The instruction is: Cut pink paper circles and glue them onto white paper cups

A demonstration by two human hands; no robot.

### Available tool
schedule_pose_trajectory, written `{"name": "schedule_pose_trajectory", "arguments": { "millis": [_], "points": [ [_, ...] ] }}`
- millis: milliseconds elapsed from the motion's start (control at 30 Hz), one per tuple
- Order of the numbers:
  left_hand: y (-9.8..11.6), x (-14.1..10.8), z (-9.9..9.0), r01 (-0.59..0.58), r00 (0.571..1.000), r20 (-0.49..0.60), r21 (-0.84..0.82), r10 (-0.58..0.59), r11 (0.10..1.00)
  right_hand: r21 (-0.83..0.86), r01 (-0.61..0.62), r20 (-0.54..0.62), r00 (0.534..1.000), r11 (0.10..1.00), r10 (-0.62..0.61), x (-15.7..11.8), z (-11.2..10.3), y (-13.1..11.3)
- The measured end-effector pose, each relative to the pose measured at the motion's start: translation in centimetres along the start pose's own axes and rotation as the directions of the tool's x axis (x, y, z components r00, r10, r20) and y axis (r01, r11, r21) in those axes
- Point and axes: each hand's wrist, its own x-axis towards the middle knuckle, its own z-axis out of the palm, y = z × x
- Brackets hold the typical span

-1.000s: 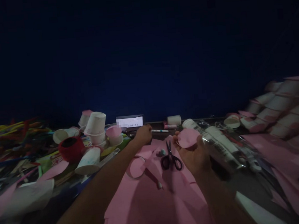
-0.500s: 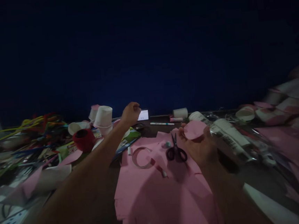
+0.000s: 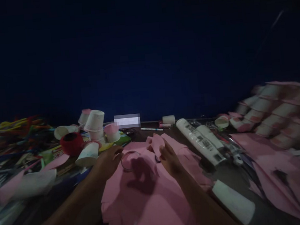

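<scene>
My right hand (image 3: 168, 158) holds a small pink paper piece (image 3: 158, 144) between thumb and fingers, above the stack of pink sheets (image 3: 158, 209). Beneath it one dark handle loop of the scissors (image 3: 157, 158) shows; the rest is hidden. My left hand (image 3: 112, 158) is low at the left edge of the sheets, beside the tape ring (image 3: 127, 169); its fingers are dim and curled, and whether they hold anything cannot be made out. Shadows fall across the sheets.
Paper cups (image 3: 95, 120) and a red yarn roll (image 3: 72, 144) stand at the left. Wrapped cups (image 3: 201, 141), a lying cup (image 3: 233, 201) and a cup pile (image 3: 272, 107) are at the right. A marker (image 3: 152, 129) lies behind the sheets.
My left hand has come down from beside the bright screen to the sheets' left edge. My right hand has moved left with the pink piece, now over the scissors. The view has shifted right.
</scene>
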Motion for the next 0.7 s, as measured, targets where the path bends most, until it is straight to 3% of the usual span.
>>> {"name": "schedule_pose_trajectory", "arguments": {
  "millis": [200, 333, 433, 533, 600, 700],
  "points": [
    [-1.4, -3.1, -1.2, -0.045, 0.998, -0.031, 0.124, 0.049, 0.991, -0.030, -0.045, -0.088, 0.995, 0.999, 0.043, -0.2, -1.3, 0.5],
    [-2.9, -4.2, -3.8, 0.017, 0.952, -0.295, 0.327, 0.085, 0.945, -0.087, -0.054, -0.097, 0.994, 0.995, 0.045, 0.2, -2.2, 0.5],
    [-3.3, -3.7, -6.2, 0.180, 0.914, -0.405, 0.479, 0.035, 0.859, -0.123, -0.034, -0.127, 0.992, 0.992, 0.018, 0.1, -2.1, 0.3],
    [-3.5, -3.3, -7.1, 0.299, 0.945, -0.284, 0.547, -0.163, 0.782, -0.130, -0.052, -0.114, 0.993, 0.990, 0.037, -0.1, -1.8, 0.2],
    [-3.7, -3.4, -6.6, 0.342, 0.940, -0.200, 0.554, -0.278, 0.759, -0.138, -0.063, -0.112, 0.993, 0.988, 0.048, -0.2, -1.7, 0.2],
    [-4.0, -3.9, -5.1, 0.364, 0.931, -0.183, 0.526, -0.316, 0.768, -0.130, -0.079, -0.130, 0.990, 0.988, 0.062, -0.2, -1.7, 0.4]
  ]
}}
